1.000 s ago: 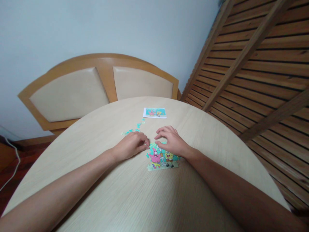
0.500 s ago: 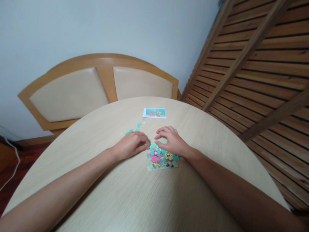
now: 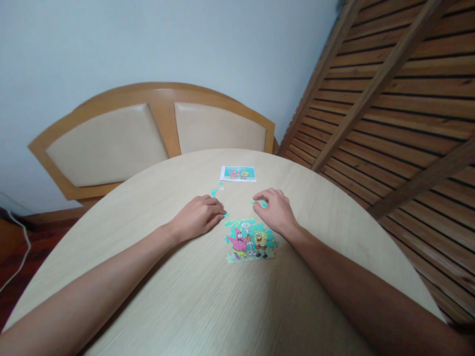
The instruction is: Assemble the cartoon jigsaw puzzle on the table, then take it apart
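A partly joined cartoon jigsaw puzzle (image 3: 250, 241) lies flat on the table, its upper edge uneven. At the puzzle's upper left is my left hand (image 3: 200, 215), palm down, its thumb and fingers closed on a small teal puzzle piece (image 3: 226, 214) that shows at the tips. Above the puzzle's right side, my right hand (image 3: 275, 209) has thumb and index finger curled into a pinch, with a bit of teal puzzle piece (image 3: 253, 202) at the tips. Another teal piece (image 3: 263, 203) shows inside the loop of those fingers.
Several loose teal pieces (image 3: 214, 192) lie beyond my left hand. Farther back lies a picture card (image 3: 239, 173) with the same cartoon figures. The round wooden table (image 3: 178, 301) faces a padded headboard (image 3: 156, 118), and a slatted wooden panel (image 3: 389, 123) stands at the right.
My right hand has moved off the puzzle to the right, narrowing its finger gap and uncovering the puzzle's upper part. My left hand has shifted slightly left, now covering some loose pieces.
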The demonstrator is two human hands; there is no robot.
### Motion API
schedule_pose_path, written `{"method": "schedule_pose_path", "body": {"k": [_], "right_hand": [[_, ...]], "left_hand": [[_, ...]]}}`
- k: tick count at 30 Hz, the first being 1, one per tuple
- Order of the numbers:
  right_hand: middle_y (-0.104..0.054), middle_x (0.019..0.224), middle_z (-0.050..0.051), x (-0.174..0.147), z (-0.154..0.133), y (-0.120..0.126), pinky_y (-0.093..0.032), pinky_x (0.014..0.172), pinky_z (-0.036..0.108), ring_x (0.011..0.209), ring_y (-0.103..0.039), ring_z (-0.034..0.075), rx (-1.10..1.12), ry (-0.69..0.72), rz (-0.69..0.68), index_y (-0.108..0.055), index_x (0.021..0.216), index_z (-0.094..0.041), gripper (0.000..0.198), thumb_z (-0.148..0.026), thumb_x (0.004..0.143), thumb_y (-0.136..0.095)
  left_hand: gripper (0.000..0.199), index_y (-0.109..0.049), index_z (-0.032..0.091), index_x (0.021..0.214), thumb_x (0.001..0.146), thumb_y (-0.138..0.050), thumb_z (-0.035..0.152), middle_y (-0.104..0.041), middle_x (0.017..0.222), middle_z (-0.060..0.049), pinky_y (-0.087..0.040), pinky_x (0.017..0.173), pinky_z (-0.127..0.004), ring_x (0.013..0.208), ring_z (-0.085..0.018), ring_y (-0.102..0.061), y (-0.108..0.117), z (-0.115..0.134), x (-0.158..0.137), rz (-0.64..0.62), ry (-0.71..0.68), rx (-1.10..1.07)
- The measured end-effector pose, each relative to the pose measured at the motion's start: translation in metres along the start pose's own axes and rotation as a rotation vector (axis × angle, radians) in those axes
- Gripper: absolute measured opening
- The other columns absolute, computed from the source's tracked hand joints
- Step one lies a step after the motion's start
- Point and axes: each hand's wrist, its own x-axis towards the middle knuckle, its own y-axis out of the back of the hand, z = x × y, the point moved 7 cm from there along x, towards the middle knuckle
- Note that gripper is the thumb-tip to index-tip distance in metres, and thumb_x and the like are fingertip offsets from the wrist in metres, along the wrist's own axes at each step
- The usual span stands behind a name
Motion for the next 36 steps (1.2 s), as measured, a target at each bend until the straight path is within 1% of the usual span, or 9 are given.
{"method": "schedule_pose_path", "body": {"k": [3,7,11,15,20,25,29,33,36], "right_hand": [[-0.072,0.102,0.006,-0.001,0.001,-0.001,-0.041,0.093,0.052,0.106,-0.056,0.033,-0.040,-0.024,-0.022,-0.075,0.087,-0.025,0.011,-0.030,0.079,-0.069],[-0.072,0.100,0.007,-0.002,0.002,-0.003,-0.039,0.093,0.054,0.106,-0.054,0.033,-0.033,-0.005,-0.011,-0.075,0.082,-0.026,0.008,-0.032,0.079,-0.070],[-0.072,0.101,0.006,0.000,0.005,-0.007,-0.039,0.091,0.052,0.106,-0.054,0.032,-0.004,0.015,0.002,-0.074,0.079,-0.026,0.006,-0.032,0.078,-0.071],[-0.074,0.097,0.005,0.000,0.002,-0.007,-0.037,0.093,0.053,0.107,-0.055,0.032,0.027,0.054,0.005,-0.071,0.080,-0.025,0.003,-0.026,0.078,-0.072],[-0.075,0.090,0.002,-0.003,-0.020,-0.006,-0.040,0.095,0.049,0.098,-0.063,0.026,0.110,0.190,-0.104,-0.071,0.087,-0.026,0.003,-0.023,0.085,-0.070],[-0.075,0.086,0.001,-0.007,-0.038,0.002,-0.052,0.081,0.035,0.082,-0.069,0.019,0.321,0.218,-0.105,-0.071,0.087,-0.023,0.007,-0.030,0.086,-0.074],[-0.075,0.083,0.001,-0.012,-0.047,0.002,-0.050,0.083,0.035,0.081,-0.069,0.019,0.275,0.299,-0.101,-0.072,0.084,-0.024,0.012,-0.035,0.087,-0.074],[-0.076,0.088,0.000,-0.015,-0.052,-0.003,-0.048,0.087,0.036,0.087,-0.069,0.019,0.227,0.408,-0.124,-0.075,0.090,-0.025,0.005,-0.028,0.090,-0.071],[-0.076,0.090,0.000,-0.017,-0.055,-0.006,-0.048,0.085,0.035,0.088,-0.068,0.019,0.235,0.473,-0.115,-0.074,0.094,-0.025,0.006,-0.022,0.089,-0.072]], "left_hand": [[0.028,-0.070,0.020,0.114,0.101,-0.047,0.027,-0.068,0.112,-0.010,-0.046,0.094,-0.041,0.105,-0.024,-0.060,-0.002,0.000,-0.002,0.010,0.011,0.055],[0.032,-0.065,0.021,0.124,0.102,-0.045,0.031,-0.063,0.123,-0.012,-0.046,0.097,-0.046,0.113,-0.028,-0.056,-0.005,0.000,-0.004,0.041,0.016,0.057],[0.032,-0.065,0.021,0.124,0.100,-0.045,0.028,-0.061,0.129,-0.012,-0.044,0.100,-0.048,0.117,-0.028,-0.054,-0.005,-0.003,-0.004,0.112,0.036,0.025],[0.028,-0.066,0.021,0.120,0.100,-0.047,0.028,-0.064,0.125,-0.010,-0.044,0.099,-0.045,0.115,-0.026,-0.057,-0.005,-0.007,-0.003,0.155,0.065,-0.009],[0.025,-0.066,0.020,0.115,0.101,-0.048,0.030,-0.070,0.116,-0.008,-0.044,0.096,-0.042,0.109,-0.024,-0.060,-0.003,-0.007,-0.002,0.207,0.110,-0.034],[0.023,-0.065,0.020,0.113,0.101,-0.049,0.031,-0.073,0.109,-0.007,-0.045,0.091,-0.041,0.103,-0.023,-0.063,0.000,0.000,-0.003,0.253,0.131,-0.100],[0.022,-0.065,0.020,0.111,0.101,-0.049,0.031,-0.073,0.108,-0.007,-0.046,0.089,-0.040,0.101,-0.023,-0.064,0.003,0.008,-0.004,0.278,0.108,-0.133],[0.020,-0.066,0.020,0.107,0.101,-0.050,0.031,-0.073,0.103,-0.006,-0.046,0.087,-0.038,0.098,-0.021,-0.065,0.003,0.013,-0.003,0.276,0.075,-0.161],[0.019,-0.066,0.020,0.103,0.101,-0.051,0.030,-0.073,0.097,-0.005,-0.047,0.084,-0.037,0.093,-0.021,-0.065,0.002,0.015,-0.002,0.295,0.053,-0.188]]}}
